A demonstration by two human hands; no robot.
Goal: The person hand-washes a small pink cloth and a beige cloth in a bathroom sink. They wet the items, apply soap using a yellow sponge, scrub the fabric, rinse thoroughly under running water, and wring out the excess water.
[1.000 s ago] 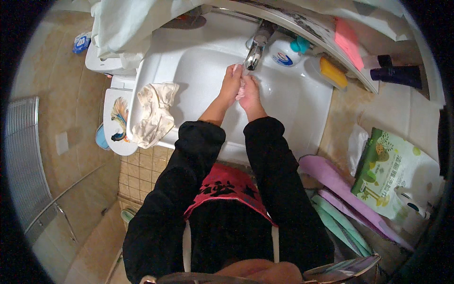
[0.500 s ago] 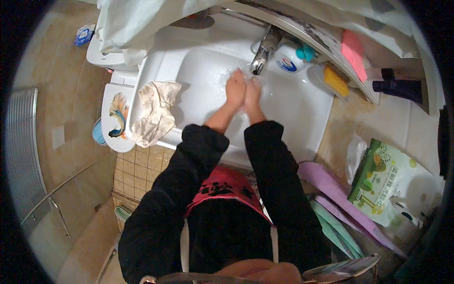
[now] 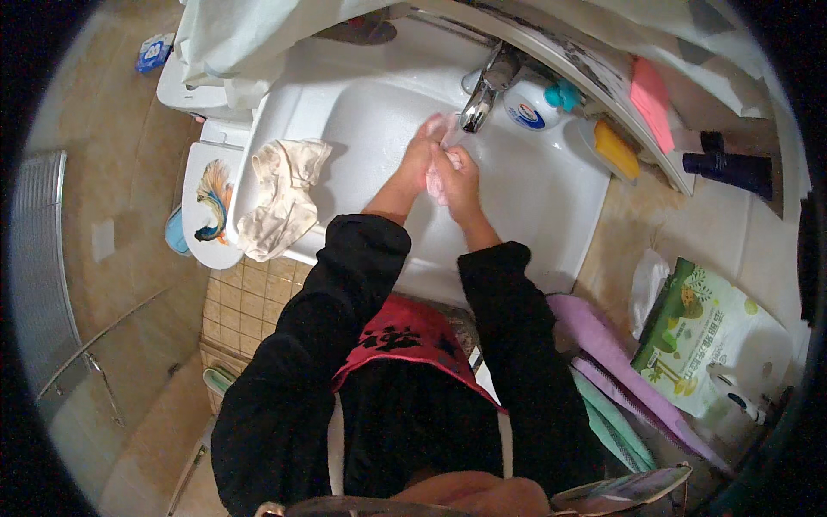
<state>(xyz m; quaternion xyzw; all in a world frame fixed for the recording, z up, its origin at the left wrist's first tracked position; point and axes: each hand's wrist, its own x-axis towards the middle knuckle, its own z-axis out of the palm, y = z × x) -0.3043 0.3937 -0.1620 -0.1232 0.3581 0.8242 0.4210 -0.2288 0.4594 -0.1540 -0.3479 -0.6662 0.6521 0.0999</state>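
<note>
Under the chrome tap (image 3: 488, 86), my two hands meet over the white sink (image 3: 525, 233). A small wet pale-pink cloth (image 3: 438, 183) is bunched between them. My right hand (image 3: 463, 179) is closed round it, with part of the cloth hanging below the fingers. On its other side, my left hand (image 3: 419, 157) presses against the cloth, fingers pointing toward the tap's spout; its fingertips are blurred by motion and water. A cream-white garment (image 3: 282, 194), wet or stained in places, lies draped over the sink's left rim.
Right of the tap stand a white bottle with a teal cap (image 3: 527, 110) and a yellow soap bar (image 3: 615, 151). A dark tube (image 3: 730, 172) lies farther right. A green-and-white package (image 3: 706, 336) and purple cloth (image 3: 620, 370) are lower right; a toilet (image 3: 207, 207) is left.
My hands have drawn slightly back from the tap, and my right hand has turned and closed. The pink cloth now shows between them, where earlier it could not be seen.
</note>
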